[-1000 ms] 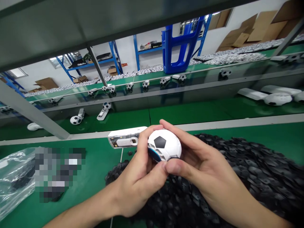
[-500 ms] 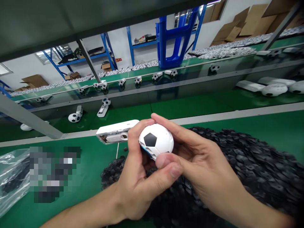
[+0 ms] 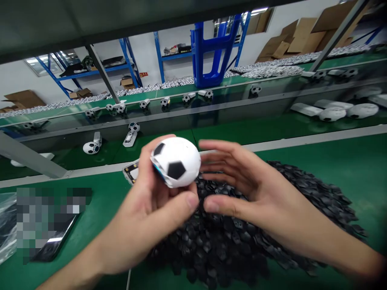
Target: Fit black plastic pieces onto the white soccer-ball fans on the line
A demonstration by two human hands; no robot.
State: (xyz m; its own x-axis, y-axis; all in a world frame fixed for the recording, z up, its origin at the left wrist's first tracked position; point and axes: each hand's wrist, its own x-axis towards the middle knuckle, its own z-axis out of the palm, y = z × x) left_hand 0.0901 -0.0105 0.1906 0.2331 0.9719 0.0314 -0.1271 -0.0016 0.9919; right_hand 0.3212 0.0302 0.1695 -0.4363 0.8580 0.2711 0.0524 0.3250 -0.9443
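My left hand [image 3: 151, 193] is closed around a soccer-ball-shaped device [image 3: 189, 155], white with black pentagon patches and a blue edge inside an open seam. Its white handle-like part [image 3: 130, 172], with inner parts exposed, sticks out to the left behind my fingers. Just right of the ball, my right hand [image 3: 244, 181] is open, thumb and fingers apart, with nothing in it. Below both hands spreads a large heap of small black pentagon pieces [image 3: 205, 245] on the green work surface [image 3: 99, 249].
Similar ball devices [image 3: 92, 147] lie on the belt [image 3: 169, 135] beyond a metal rail. A blue stool [image 3: 211, 52] stands farther back. At left are a plastic bag [image 3: 7, 229] and a partly pixelated dark object [image 3: 57, 241]. A slanted post [image 3: 33, 157] rises at left.
My right hand has let go of the ball and opened to its right. My left hand has moved left with the device and turned it, so a second black patch shows.
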